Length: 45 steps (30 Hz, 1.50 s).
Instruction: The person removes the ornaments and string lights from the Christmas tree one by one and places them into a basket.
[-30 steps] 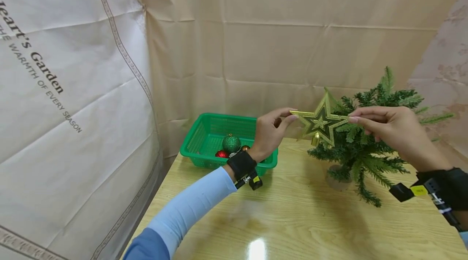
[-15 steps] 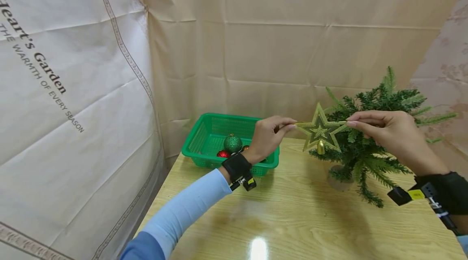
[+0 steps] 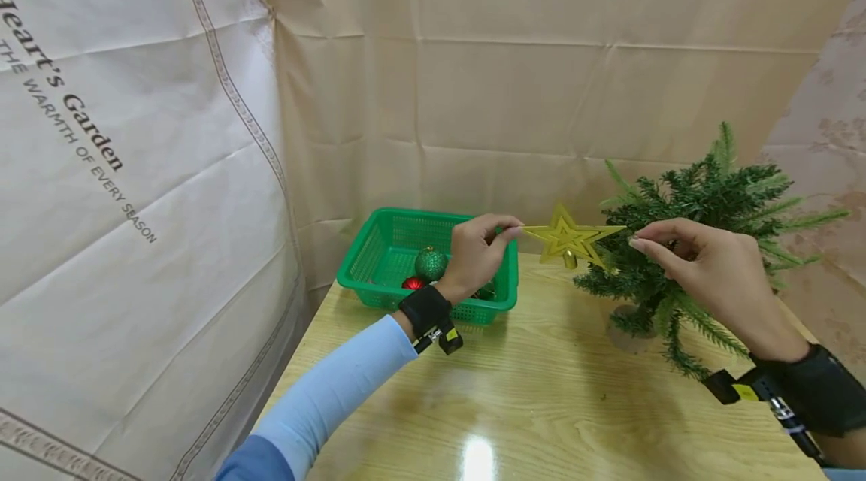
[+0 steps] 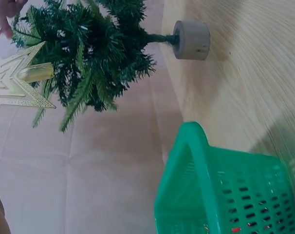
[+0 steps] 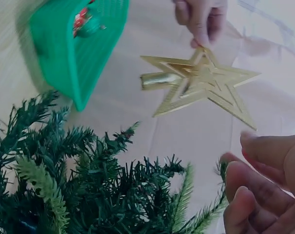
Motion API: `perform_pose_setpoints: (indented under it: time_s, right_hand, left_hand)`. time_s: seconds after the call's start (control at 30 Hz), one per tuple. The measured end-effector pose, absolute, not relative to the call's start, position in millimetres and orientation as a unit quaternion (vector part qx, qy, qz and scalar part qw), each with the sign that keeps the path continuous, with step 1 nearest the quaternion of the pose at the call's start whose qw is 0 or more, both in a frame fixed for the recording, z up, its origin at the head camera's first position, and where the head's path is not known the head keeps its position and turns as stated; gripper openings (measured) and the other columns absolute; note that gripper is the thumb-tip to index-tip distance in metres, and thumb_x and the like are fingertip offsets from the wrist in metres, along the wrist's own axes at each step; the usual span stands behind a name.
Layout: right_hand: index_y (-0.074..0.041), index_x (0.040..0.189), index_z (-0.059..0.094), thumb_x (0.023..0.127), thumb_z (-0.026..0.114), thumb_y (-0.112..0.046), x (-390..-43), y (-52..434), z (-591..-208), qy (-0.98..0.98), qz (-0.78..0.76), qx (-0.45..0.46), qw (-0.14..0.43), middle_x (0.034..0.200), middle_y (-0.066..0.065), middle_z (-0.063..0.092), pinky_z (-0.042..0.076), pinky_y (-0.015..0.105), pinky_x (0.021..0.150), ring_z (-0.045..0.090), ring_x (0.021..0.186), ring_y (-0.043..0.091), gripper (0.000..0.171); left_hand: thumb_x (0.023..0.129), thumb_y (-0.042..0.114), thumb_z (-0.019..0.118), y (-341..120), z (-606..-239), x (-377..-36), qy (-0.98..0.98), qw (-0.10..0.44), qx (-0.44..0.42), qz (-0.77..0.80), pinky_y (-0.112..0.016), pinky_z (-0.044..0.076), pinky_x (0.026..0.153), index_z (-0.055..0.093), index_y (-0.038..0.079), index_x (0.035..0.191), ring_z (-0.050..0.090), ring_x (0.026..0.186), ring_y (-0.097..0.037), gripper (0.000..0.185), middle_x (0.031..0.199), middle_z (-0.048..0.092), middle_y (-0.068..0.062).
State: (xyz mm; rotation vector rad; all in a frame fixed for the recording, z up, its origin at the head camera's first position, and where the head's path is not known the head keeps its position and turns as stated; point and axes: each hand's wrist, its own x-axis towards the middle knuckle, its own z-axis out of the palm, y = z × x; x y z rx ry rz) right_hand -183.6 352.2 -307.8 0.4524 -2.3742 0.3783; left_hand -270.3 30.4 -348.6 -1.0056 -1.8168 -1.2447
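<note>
A gold star tree topper [image 3: 567, 236] with a short hollow tube at its base is held up above the table. My left hand [image 3: 479, 252] pinches one of its points between thumb and fingers. Close to the opposite point, my right hand [image 3: 707, 270] has thumb and fingers parted; the right wrist view shows a small gap between the thumb and the star [image 5: 206, 80]. Behind the right hand stands a small green artificial Christmas tree [image 3: 697, 203] on a round base [image 4: 192, 40]. The left wrist view shows only part of the star [image 4: 16, 80].
A green plastic basket [image 3: 365, 240] stands on the wooden table [image 3: 541, 391], behind my left hand. Inside are a green glitter ball [image 3: 431, 263], a red ornament [image 3: 413, 282] and others partly hidden. Beige cloth [image 3: 501, 105] hangs behind the table.
The star has moved left with my left hand, away from the tree. My right hand has let go of its point and lowered slightly.
</note>
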Motion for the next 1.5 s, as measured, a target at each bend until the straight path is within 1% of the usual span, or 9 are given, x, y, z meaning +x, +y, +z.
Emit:
perform_pose_setpoints:
  time_s: [0.1,0.17,0.23,0.33,0.5,0.73,0.97,1.17,1.5]
  right_hand:
    - [-0.03,0.112,0.068,0.089,0.07,-0.021,-155.6,316.5,-293.7,-0.899,0.12,0.207,0.368,0.064,-0.014,0.053,0.022,0.022,0.051,0.036,0.051,0.0,0.026]
    - [-0.023,0.107,0.07,0.084,0.073,-0.013,-138.1,290.2,-287.9,-0.897,0.101,0.23,0.364,0.066,-0.01,0.058,0.026,0.021,0.049,0.039,0.05,0.001,0.025]
    - [-0.022,0.104,0.071,0.082,0.075,-0.012,-135.6,276.7,-301.0,-0.895,0.079,0.255,0.356,0.073,-0.01,0.063,0.03,0.019,0.048,0.043,0.05,-0.002,0.024]
    - [-0.023,0.099,0.071,0.08,0.077,-0.016,-138.4,256.5,-329.9,-0.904,0.078,0.28,0.313,0.084,-0.008,0.068,0.04,0.021,0.048,0.053,0.055,0.0,0.02]
    - [-0.022,0.1,0.071,0.08,0.079,-0.02,-152.7,222.7,-378.5,-0.924,0.093,0.282,0.24,0.094,-0.005,0.07,0.041,0.02,0.049,0.056,0.058,0.003,0.022]
    - [-0.014,0.113,0.069,0.081,0.078,-0.019,-186.1,191.1,-413.7,-0.913,0.082,0.304,0.261,0.111,0.005,0.066,0.052,0.031,0.063,0.065,0.088,0.02,0.033]
    - [-0.012,0.105,0.074,0.083,0.076,-0.014,-210.4,186.6,-431.4,-0.918,0.085,0.291,0.256,0.102,0.004,0.067,0.053,0.033,0.067,0.062,0.087,0.02,0.022]
    - [-0.012,0.104,0.074,0.085,0.073,-0.012,-217.0,187.7,-439.6,-0.909,0.112,0.296,0.269,0.1,0.001,0.066,0.053,0.032,0.069,0.064,0.087,0.017,0.02]
    - [-0.014,0.101,0.073,0.084,0.074,-0.013,-217.6,189.8,-444.0,-0.907,0.124,0.288,0.28,0.095,-0.002,0.065,0.052,0.028,0.06,0.064,0.072,0.01,0.017]
  left_hand:
    - [0.092,0.017,0.065,23.8,-352.4,-270.7,-0.704,0.354,-0.373,-0.49,-0.021,0.031,0.053,0.072,0.011,0.1,0.035,0.052,-0.003,0.012,0.085,0.065,0.005]
    - [0.091,0.017,0.066,19.7,-355.0,-271.3,-0.707,0.356,-0.362,-0.493,-0.022,0.031,0.052,0.072,0.013,0.1,0.036,0.052,-0.003,0.011,0.084,0.065,0.006]
    - [0.091,0.018,0.066,16.0,-357.8,-272.9,-0.707,0.359,-0.356,-0.495,-0.023,0.031,0.052,0.073,0.013,0.099,0.037,0.052,-0.004,0.011,0.085,0.066,0.006]
    - [0.091,0.018,0.067,11.0,-361.6,-275.4,-0.707,0.365,-0.351,-0.493,-0.023,0.03,0.05,0.073,0.012,0.099,0.037,0.051,-0.005,0.012,0.084,0.067,0.005]
    - [0.091,0.018,0.067,3.0,-366.9,-276.4,-0.713,0.365,-0.339,-0.494,-0.024,0.031,0.051,0.074,0.011,0.1,0.037,0.051,-0.005,0.013,0.079,0.065,0.005]
    - [0.092,0.02,0.066,-5.8,-370.4,-275.7,-0.728,0.368,-0.325,-0.479,-0.024,0.033,0.051,0.074,0.012,0.101,0.038,0.051,-0.006,0.014,0.075,0.063,0.005]
    - [0.093,0.021,0.064,-7.7,-371.3,-276.0,-0.735,0.371,-0.325,-0.465,-0.025,0.03,0.052,0.073,0.013,0.103,0.034,0.051,-0.006,0.016,0.069,0.057,0.003]
    - [0.092,0.021,0.066,-8.7,-370.4,-277.9,-0.737,0.376,-0.313,-0.466,-0.025,0.029,0.051,0.074,0.012,0.101,0.034,0.05,-0.006,0.015,0.074,0.061,0.006]
    - [0.093,0.019,0.065,-14.5,-380.4,-282.6,-0.742,0.369,-0.313,-0.464,-0.026,0.028,0.051,0.073,0.012,0.103,0.032,0.05,-0.006,0.015,0.072,0.059,0.004]
